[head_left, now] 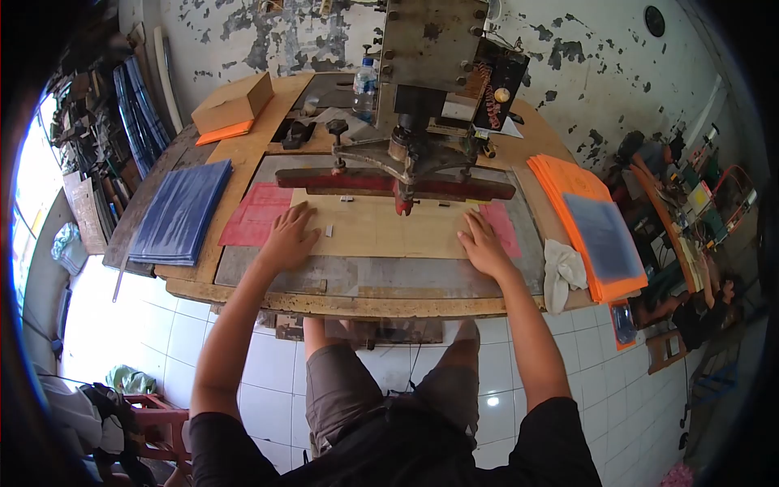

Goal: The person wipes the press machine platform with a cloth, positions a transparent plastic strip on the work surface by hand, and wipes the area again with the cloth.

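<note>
Black shirt (389, 448), left hand (289, 239), right hand (485, 245) spread on tan board (381, 231), bottle (365, 88), closed box (232, 105)

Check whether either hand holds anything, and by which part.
Nothing is held: the left hand and right hand rest open on opposite ends of the tan sheet.

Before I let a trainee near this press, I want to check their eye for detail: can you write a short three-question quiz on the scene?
1. True or false: the left hand and the right hand both touch the tan sheet.
2. Which is closest to the orange stack? A) water bottle B) white cloth C) cardboard box
3. Fill in: the flat stack left of the left hand is ____ in colour.

Key: 1 true; 2 B; 3 blue.
</note>
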`<state>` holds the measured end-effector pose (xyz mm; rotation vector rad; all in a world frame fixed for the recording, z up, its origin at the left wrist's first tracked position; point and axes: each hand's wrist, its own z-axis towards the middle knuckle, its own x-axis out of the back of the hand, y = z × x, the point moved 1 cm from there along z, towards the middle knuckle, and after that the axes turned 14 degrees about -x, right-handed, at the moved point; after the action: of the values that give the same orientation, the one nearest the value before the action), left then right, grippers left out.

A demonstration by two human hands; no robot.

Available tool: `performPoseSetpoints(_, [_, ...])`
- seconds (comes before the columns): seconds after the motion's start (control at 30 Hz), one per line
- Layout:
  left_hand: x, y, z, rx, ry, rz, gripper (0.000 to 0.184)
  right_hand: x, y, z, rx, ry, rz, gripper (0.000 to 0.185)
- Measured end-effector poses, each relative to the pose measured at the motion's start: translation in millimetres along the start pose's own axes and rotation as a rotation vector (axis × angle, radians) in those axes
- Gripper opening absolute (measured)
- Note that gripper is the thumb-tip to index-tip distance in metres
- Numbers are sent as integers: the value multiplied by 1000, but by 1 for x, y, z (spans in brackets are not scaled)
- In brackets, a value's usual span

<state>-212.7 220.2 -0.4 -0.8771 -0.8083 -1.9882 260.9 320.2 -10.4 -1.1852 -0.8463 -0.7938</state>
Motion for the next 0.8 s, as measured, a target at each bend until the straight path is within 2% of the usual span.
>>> performPoseSetpoints(0.1, [-19,-35,32,1,-93,-139,52,-6,0,42,-64,-47,-50,70])
performPoseSetpoints(0.2, [-36,-53,54,75,-246,125,51,-13,3,54,-61,-86,1,69])
performPoseSetpoints(0.3, [-41,-56,60,58,-300,61,53,-8,6,52,-8,-54,56,66])
performPoseSetpoints(0.4, [-21,-35,55,43,-147,-149,52,-2,1,49,-14,-65,212,63])
performPoseSetpoints(0.5, [-11,-34,59,149,-260,-196,50,-5,1,54,-31,-17,242,60])
performPoseSetpoints(0.6, [-2,-25,66,121,-286,-232,48,-2,-2,53,-44,6,223,53])
performPoseSetpoints(0.7, [-22,-35,62,9,-69,-274,41,3,-1,53,-110,-81,273,47])
performPoseSetpoints(0.73, [-22,-36,60,21,-88,-282,41,4,-1,54,-136,-119,297,45])
performPoseSetpoints(0.8, [-21,-34,61,43,-118,-294,41,3,-6,50,-136,-43,281,44])
